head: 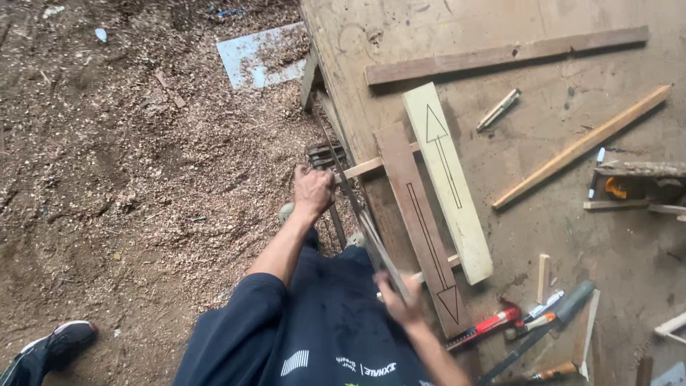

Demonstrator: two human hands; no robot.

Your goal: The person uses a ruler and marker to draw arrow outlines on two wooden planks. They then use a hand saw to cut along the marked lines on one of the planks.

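We recorded the left hand [312,191] with fingers curled shut around the far end of a long thin metal saw blade [357,214], which ran along the edge of the worn plywood workbench [543,236], while the right hand [400,300] gripped the blade's near end, fingers closed, at about 5 o'clock from the left hand. At 3 o'clock from the left hand, a dark brown wooden board with a drawn arrow [421,229] lay on the bench, touching a pale cream board with a drawn arrow [446,179] at its 2 o'clock side. A red-handled tool [493,325] lay at 3 o'clock from the right hand, and sawdust covered the floor [143,179] at 9 o'clock.
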